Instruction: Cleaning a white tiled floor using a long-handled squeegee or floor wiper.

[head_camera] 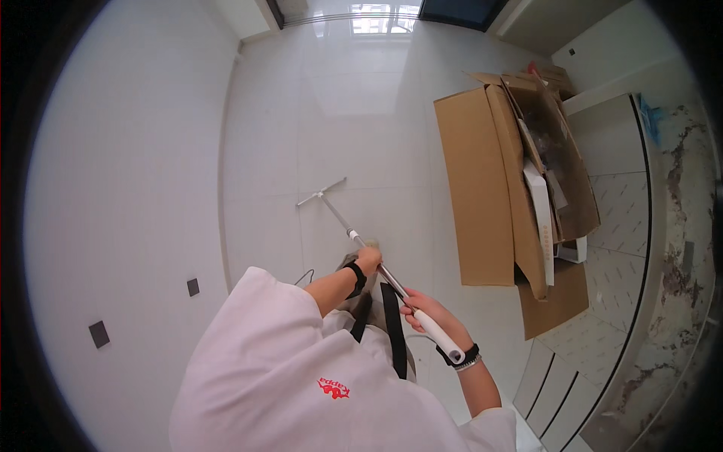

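A long-handled floor squeegee [337, 214] slants from my body out to the upper left. Its narrow T-shaped head [321, 194] rests on the glossy floor tiles [367, 141]. My left hand [369, 260] is wrapped around the metal pole below a white collar. Lower down, my right hand [432, 313] grips the pole where it meets the white plastic handle [438, 336]. The handle's end lies over my right wrist, which carries a black band and a bracelet. Part of the right palm is hidden behind the handle.
Opened cardboard boxes [480, 192] with white pieces inside stand on the right. Beyond them runs a stained marble-patterned surface [672, 271]. A white wall [135, 169] with dark socket plates [99, 334] rises on the left. Sliding-door tracks [350, 18] cross the far end.
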`<action>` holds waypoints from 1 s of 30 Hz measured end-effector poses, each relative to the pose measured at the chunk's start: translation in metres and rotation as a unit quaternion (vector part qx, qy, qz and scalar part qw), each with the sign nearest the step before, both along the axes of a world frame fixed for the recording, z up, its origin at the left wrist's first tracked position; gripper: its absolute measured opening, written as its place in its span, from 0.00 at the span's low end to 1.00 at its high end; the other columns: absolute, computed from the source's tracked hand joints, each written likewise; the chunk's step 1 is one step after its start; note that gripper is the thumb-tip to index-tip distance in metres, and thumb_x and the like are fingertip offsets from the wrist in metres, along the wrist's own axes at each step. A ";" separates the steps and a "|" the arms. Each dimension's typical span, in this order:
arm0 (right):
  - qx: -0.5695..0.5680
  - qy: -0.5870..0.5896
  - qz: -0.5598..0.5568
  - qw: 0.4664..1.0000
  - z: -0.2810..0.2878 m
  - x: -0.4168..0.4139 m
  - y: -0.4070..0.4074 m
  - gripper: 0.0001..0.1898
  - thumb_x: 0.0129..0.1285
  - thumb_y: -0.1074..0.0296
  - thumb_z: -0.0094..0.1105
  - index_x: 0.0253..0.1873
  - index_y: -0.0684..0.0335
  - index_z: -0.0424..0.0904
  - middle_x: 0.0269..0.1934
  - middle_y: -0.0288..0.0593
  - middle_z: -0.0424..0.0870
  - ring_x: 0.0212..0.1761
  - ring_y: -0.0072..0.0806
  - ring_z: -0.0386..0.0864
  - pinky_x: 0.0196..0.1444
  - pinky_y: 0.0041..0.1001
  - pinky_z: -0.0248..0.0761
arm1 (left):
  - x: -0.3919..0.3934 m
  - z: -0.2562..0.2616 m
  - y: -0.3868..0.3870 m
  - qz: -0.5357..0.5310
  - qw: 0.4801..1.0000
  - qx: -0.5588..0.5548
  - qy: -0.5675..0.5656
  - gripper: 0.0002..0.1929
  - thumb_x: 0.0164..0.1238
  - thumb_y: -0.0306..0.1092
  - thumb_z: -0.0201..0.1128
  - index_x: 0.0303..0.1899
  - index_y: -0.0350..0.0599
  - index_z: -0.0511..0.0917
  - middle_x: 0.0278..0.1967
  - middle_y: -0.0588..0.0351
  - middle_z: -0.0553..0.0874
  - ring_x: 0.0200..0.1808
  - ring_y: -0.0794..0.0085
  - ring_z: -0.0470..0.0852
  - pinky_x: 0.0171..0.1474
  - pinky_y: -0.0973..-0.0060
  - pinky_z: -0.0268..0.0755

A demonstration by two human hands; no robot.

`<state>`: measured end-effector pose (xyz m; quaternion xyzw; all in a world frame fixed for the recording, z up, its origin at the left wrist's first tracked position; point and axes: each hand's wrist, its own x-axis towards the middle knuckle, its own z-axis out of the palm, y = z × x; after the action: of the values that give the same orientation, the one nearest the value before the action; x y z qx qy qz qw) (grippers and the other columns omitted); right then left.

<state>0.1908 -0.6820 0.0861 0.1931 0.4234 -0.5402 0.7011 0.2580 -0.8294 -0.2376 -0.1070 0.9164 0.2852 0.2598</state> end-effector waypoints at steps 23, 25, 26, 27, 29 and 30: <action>0.204 0.709 0.038 0.674 0.108 0.001 0.034 0.09 0.52 0.69 0.51 0.39 0.63 0.73 0.32 0.43 0.74 0.28 0.27 0.73 0.25 0.23 0.68 | -0.069 0.100 -0.031 0.504 0.679 0.467 -0.259 0.06 0.53 0.28 0.41 0.31 0.39 0.65 0.26 0.53 0.73 0.27 0.67 0.76 0.29 0.72 0.72; 0.251 0.754 0.191 0.576 0.109 0.008 0.027 0.09 0.50 0.70 0.53 0.38 0.62 0.73 0.30 0.43 0.74 0.24 0.29 0.73 0.22 0.25 0.67 | -0.057 0.095 -0.031 0.488 0.687 0.468 -0.266 0.07 0.53 0.28 0.40 0.32 0.39 0.66 0.26 0.53 0.74 0.28 0.68 0.77 0.28 0.72 0.72; 0.258 0.758 0.194 0.567 0.107 0.010 0.026 0.09 0.50 0.68 0.54 0.36 0.63 0.74 0.29 0.45 0.74 0.22 0.32 0.72 0.21 0.26 0.66 | -0.052 0.093 -0.031 0.490 0.682 0.481 -0.252 0.07 0.53 0.28 0.40 0.32 0.40 0.66 0.25 0.53 0.74 0.27 0.68 0.77 0.27 0.71 0.72; 0.264 0.762 0.196 0.558 0.105 0.013 0.024 0.09 0.50 0.66 0.55 0.35 0.63 0.74 0.27 0.46 0.74 0.20 0.36 0.72 0.20 0.27 0.64 | -0.047 0.092 -0.031 0.492 0.677 0.492 -0.238 0.08 0.52 0.28 0.40 0.32 0.40 0.66 0.25 0.53 0.74 0.27 0.67 0.77 0.26 0.71 0.72; 0.272 0.752 0.178 0.573 0.102 0.017 0.023 0.09 0.50 0.65 0.55 0.34 0.64 0.75 0.24 0.47 0.74 0.21 0.37 0.72 0.20 0.28 0.64 | -0.047 0.088 -0.029 0.522 0.671 0.468 -0.240 0.08 0.52 0.28 0.40 0.31 0.40 0.66 0.25 0.53 0.75 0.26 0.67 0.76 0.25 0.70 0.72; 0.281 0.740 0.162 0.589 0.101 0.019 0.023 0.09 0.50 0.64 0.54 0.33 0.64 0.75 0.21 0.49 0.74 0.21 0.38 0.73 0.21 0.29 0.64 | -0.047 0.088 -0.029 0.510 0.672 0.469 -0.260 0.05 0.52 0.29 0.42 0.30 0.43 0.66 0.23 0.56 0.73 0.25 0.69 0.75 0.25 0.71 0.71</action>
<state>0.2097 -0.6586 0.1867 -0.1580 0.9514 -0.2287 0.1328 0.2109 -0.8581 -0.1491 -0.4916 0.3601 0.7265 0.3176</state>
